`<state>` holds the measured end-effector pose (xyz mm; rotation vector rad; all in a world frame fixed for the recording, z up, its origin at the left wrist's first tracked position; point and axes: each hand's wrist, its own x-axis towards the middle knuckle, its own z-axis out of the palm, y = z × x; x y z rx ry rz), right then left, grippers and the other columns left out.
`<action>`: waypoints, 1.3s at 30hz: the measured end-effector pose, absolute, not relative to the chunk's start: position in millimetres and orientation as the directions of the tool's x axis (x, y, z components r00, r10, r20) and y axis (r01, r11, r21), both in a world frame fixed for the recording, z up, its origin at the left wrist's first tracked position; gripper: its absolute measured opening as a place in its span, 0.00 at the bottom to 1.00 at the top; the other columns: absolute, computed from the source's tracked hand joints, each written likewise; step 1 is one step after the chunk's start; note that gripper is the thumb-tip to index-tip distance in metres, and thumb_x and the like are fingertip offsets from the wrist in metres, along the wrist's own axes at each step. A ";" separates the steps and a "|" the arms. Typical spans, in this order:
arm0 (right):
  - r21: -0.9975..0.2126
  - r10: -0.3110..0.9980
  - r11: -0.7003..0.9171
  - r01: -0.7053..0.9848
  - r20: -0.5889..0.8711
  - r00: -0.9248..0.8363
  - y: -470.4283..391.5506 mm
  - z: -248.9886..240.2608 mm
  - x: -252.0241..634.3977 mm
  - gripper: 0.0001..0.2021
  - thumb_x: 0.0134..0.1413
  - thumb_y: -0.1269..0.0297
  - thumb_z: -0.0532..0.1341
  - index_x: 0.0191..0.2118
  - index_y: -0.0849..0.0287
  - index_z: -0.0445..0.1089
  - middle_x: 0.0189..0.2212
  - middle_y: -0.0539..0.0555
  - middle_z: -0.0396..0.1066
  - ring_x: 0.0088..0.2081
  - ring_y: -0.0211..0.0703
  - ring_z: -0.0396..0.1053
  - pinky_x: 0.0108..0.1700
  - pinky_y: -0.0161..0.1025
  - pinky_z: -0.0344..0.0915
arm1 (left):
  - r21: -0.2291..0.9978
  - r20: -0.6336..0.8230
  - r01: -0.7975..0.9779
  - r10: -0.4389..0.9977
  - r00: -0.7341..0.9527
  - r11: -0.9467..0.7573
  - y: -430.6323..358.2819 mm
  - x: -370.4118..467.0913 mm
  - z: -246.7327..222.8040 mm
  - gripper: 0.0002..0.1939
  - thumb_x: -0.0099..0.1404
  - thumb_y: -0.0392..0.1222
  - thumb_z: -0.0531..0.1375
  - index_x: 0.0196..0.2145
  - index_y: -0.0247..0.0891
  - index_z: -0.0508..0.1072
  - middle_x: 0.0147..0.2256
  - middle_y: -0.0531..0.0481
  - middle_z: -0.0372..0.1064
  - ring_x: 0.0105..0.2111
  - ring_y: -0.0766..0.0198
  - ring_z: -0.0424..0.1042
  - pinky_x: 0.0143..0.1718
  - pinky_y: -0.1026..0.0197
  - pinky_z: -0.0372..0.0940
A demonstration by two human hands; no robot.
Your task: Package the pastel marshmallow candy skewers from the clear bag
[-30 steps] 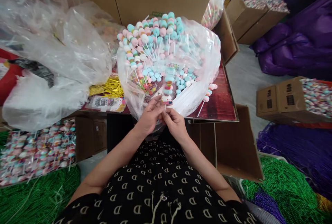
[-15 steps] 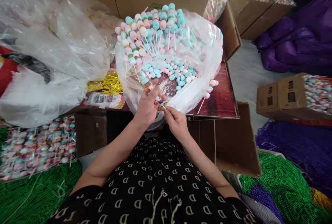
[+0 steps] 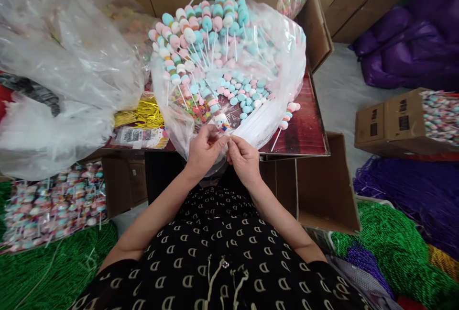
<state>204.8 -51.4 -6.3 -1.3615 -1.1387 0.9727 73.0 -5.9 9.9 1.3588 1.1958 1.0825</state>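
Note:
A candy skewer in a clear printed bag (image 3: pixel 221 121) points away from me, with its pink, white and blue pieces toward the far end. My left hand (image 3: pixel 205 151) is closed around its near end, thumb and fingers pinched together. Against the left thumb tip, my right hand (image 3: pixel 244 159) pinches at the stick end of the same skewer. The fingertips hide the stick and the gathered bag opening. Beyond the hands, loose pastel candies (image 3: pixel 247 94) and gummy rings (image 3: pixel 199 111) lie within a large open plastic bag (image 3: pixel 292 56).
Finished candy skewers (image 3: pixel 208 23) are heaped at the back of the large bag. White sticks (image 3: pixel 260 121) lie right of my hands. Gold twist ties (image 3: pixel 145 115) and printed bags (image 3: pixel 141 136) lie left. An open carton (image 3: pixel 324 190) stands below the table's right edge (image 3: pixel 308 145).
The bagged skewer has swung to point farther away, its printed part now beyond my fingers. My hands have come together, and my right fingertips now meet my left thumb. The view has shifted slightly.

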 end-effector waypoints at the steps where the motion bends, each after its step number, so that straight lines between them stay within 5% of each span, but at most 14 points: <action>1: -0.993 0.975 0.011 0.117 0.036 0.219 -51.4 -7.0 203.9 0.18 0.66 0.47 0.59 0.48 0.54 0.79 0.18 0.45 0.65 0.19 0.37 0.62 0.24 0.37 0.65 | 0.982 0.048 0.176 0.995 0.087 -0.063 -5.5 72.5 12.9 0.15 0.60 0.46 0.71 0.38 0.42 0.71 0.27 0.57 0.71 0.28 0.66 0.68 0.35 0.63 0.62; 9: -0.979 0.963 0.054 0.196 0.103 0.249 -54.0 -13.5 198.2 0.17 0.67 0.52 0.59 0.49 0.54 0.79 0.20 0.46 0.68 0.20 0.38 0.64 0.27 0.38 0.68 | 0.822 0.295 0.504 0.955 0.020 -0.264 -2.8 71.0 20.3 0.08 0.61 0.41 0.66 0.30 0.42 0.69 0.24 0.55 0.65 0.27 0.63 0.64 0.33 0.61 0.55; 19: -0.849 0.912 0.227 0.478 0.357 0.200 -45.2 -17.4 201.8 0.16 0.71 0.55 0.55 0.48 0.56 0.78 0.40 0.56 0.83 0.39 0.46 0.79 0.43 0.42 0.76 | 0.433 0.495 0.658 0.773 0.398 -0.616 -6.1 69.1 8.1 0.10 0.67 0.36 0.54 0.26 0.42 0.61 0.19 0.54 0.59 0.20 0.64 0.59 0.26 0.57 0.49; 23: -0.848 0.906 0.208 0.488 0.355 0.232 -46.4 -17.4 199.2 0.18 0.74 0.52 0.52 0.48 0.56 0.75 0.38 0.54 0.81 0.35 0.43 0.77 0.40 0.40 0.75 | 0.448 0.540 0.537 0.695 0.475 -0.715 -4.1 65.1 12.9 0.12 0.67 0.34 0.54 0.26 0.42 0.59 0.19 0.57 0.58 0.19 0.66 0.59 0.26 0.59 0.53; 29: -0.872 0.914 0.171 0.458 0.314 0.257 -49.9 -15.9 200.7 0.19 0.75 0.49 0.52 0.54 0.58 0.70 0.21 0.44 0.68 0.22 0.37 0.67 0.29 0.36 0.69 | 0.505 0.584 0.457 0.679 0.444 -0.733 -4.8 65.0 19.3 0.13 0.66 0.32 0.55 0.25 0.42 0.58 0.19 0.58 0.57 0.19 0.68 0.56 0.26 0.61 0.52; 32: -0.854 0.904 0.197 0.482 0.349 0.249 -47.8 -21.2 200.8 0.20 0.75 0.51 0.51 0.60 0.56 0.69 0.28 0.49 0.75 0.29 0.41 0.75 0.35 0.39 0.74 | 0.542 0.535 0.448 0.702 0.470 -0.712 -4.6 66.9 19.0 0.14 0.66 0.33 0.55 0.24 0.42 0.57 0.19 0.58 0.56 0.19 0.68 0.55 0.26 0.60 0.52; 36: -0.824 0.877 0.276 0.495 0.427 0.222 -43.8 -28.8 200.6 0.18 0.75 0.53 0.51 0.54 0.53 0.74 0.45 0.56 0.81 0.44 0.45 0.80 0.46 0.41 0.77 | 0.583 0.428 0.488 0.756 0.495 -0.649 -4.6 69.5 14.4 0.13 0.65 0.36 0.54 0.24 0.42 0.58 0.19 0.56 0.57 0.20 0.66 0.57 0.26 0.59 0.52; 39: -0.834 0.866 0.282 0.474 0.434 0.249 -42.9 -29.9 203.7 0.16 0.74 0.54 0.52 0.50 0.54 0.75 0.42 0.56 0.82 0.41 0.44 0.79 0.44 0.40 0.76 | 0.661 0.360 0.480 0.805 0.472 -0.577 -6.3 66.9 11.6 0.12 0.67 0.39 0.55 0.25 0.41 0.64 0.21 0.54 0.63 0.23 0.65 0.62 0.30 0.59 0.57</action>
